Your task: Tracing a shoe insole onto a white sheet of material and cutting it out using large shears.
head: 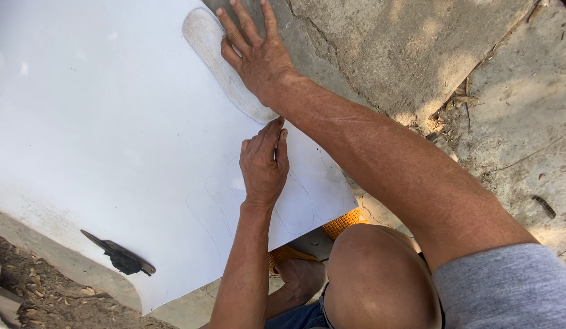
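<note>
A large white sheet (100, 134) lies on the concrete ground. A pale grey sole-shaped template (217, 55) rests on it near the top edge. My right hand (258, 52) presses flat on the template, fingers spread. My left hand (265, 164) sits just below the template's heel end, with fingers and thumb pinched together against the sheet; whatever is between them is hidden. Faint traced sole outlines (295, 207) show on the sheet below my left hand.
A dark knife-like tool (120, 256) lies on the sheet's lower left part. My bent knee (374, 274) and a foot on an orange sandal (344, 223) are at the sheet's near edge. Cracked concrete (417, 55) lies to the right, dirt with dry leaves (45, 298) at lower left.
</note>
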